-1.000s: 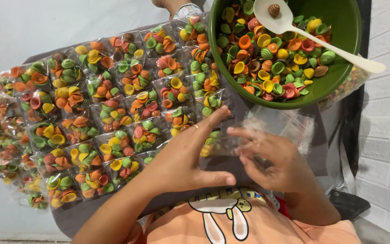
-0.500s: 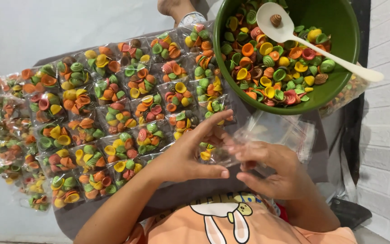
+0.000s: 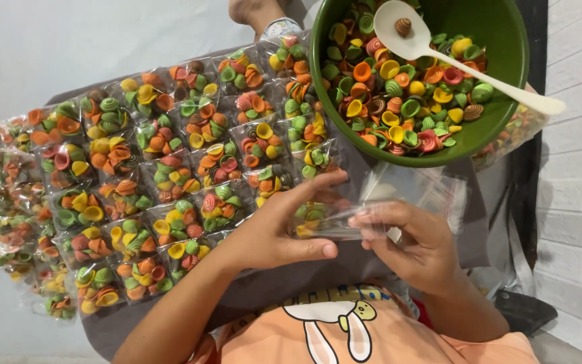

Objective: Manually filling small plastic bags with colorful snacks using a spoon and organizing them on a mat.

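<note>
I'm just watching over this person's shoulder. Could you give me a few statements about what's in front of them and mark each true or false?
1. Both hands, left hand and right hand, hold one small clear bag between them. True.
2. The bowl is blue. False: it is green.
3. A white spoon lies in the bowl with one brown spiral piece in its scoop. True.
4. The filled packets lie to the person's right. False: they lie in rows to the left.
</note>
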